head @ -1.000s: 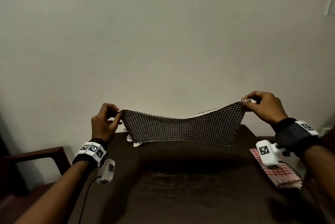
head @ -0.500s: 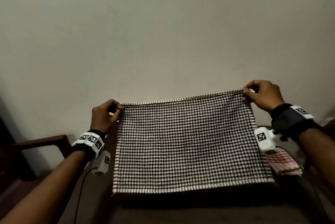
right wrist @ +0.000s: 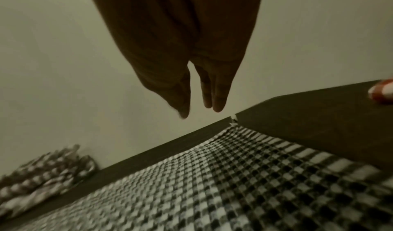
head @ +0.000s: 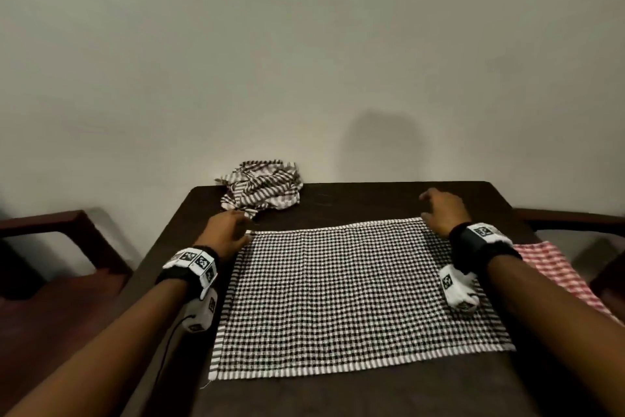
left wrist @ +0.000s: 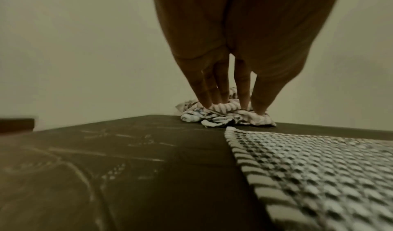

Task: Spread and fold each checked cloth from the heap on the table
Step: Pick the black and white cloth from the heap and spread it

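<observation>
A black-and-white checked cloth (head: 355,295) lies spread flat on the dark table (head: 355,203). My left hand (head: 233,227) hovers at its far left corner (left wrist: 228,128), fingers (left wrist: 206,100) straight and holding nothing, right in front of the heap. My right hand (head: 436,210) floats just beyond the far right corner (right wrist: 234,122), fingers (right wrist: 217,100) extended and apart from the cloth. The heap of crumpled striped and checked cloths (head: 262,188) sits at the table's far left edge against the wall. I cannot tell if my left fingertips touch it.
A folded red-and-white checked cloth (head: 554,264) lies on the table's right side, partly under my right forearm. A wooden chair (head: 67,224) stands left of the table, another armrest (head: 568,217) to the right. A plain wall rises directly behind.
Both hands held the checked cloth up by its top corners; it now lies flat on the table and both hands have let go. My view has tilted down.
</observation>
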